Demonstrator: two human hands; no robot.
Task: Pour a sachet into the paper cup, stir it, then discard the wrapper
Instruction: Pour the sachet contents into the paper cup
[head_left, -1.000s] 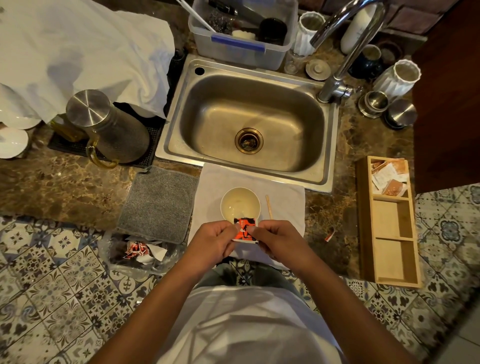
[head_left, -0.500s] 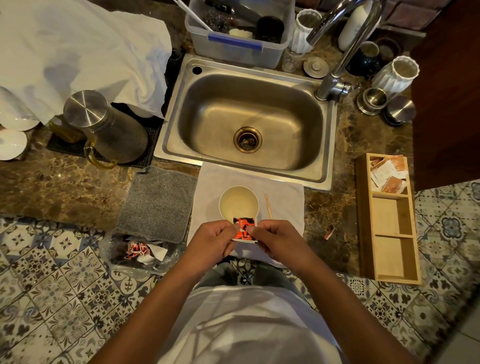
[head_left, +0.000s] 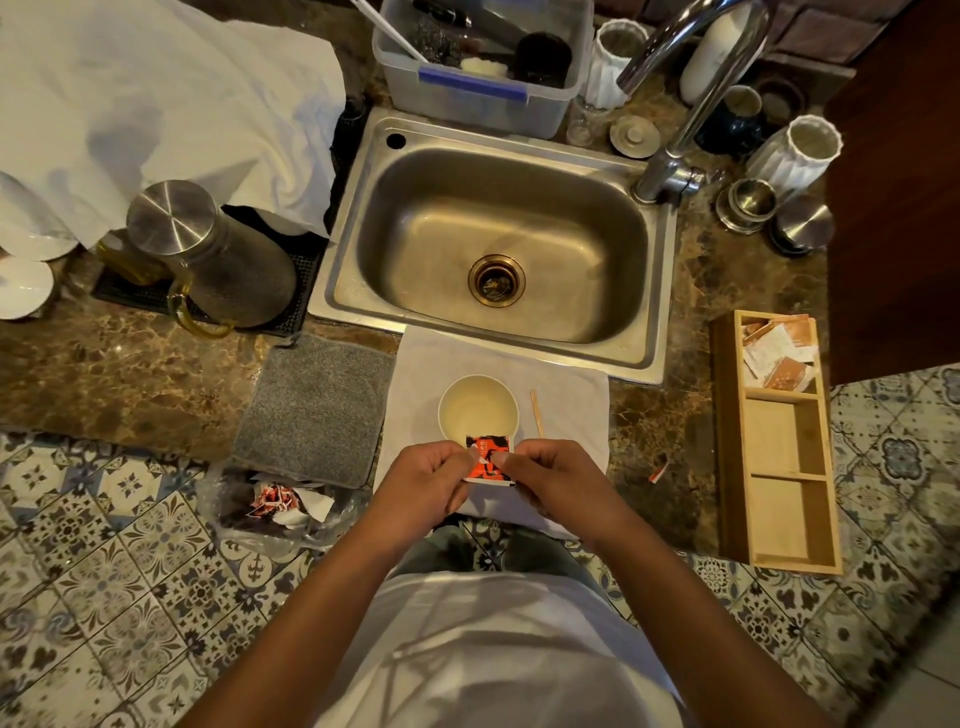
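A white paper cup (head_left: 478, 408) holding pale liquid stands on a white cloth (head_left: 566, 400) at the counter's front edge, just below the sink. Right in front of the cup I hold a small orange-and-black sachet (head_left: 488, 460) upright between both hands. My left hand (head_left: 423, 480) pinches its left side and my right hand (head_left: 550, 478) pinches its right side, thumbs close together at the top. A wooden stir stick (head_left: 536, 413) lies on the cloth to the right of the cup.
A steel sink (head_left: 498, 249) with a tap (head_left: 675, 104) lies behind the cup. A grey mat (head_left: 317, 405) is left of the cloth; below it a clear bag (head_left: 280, 506) holds used wrappers. A wooden organiser (head_left: 774, 441) with sachets sits right. A torn scrap (head_left: 658, 472) lies on the counter.
Both hands keep gripping the sachet in front of the cup with almost no movement. The view has shifted slightly.
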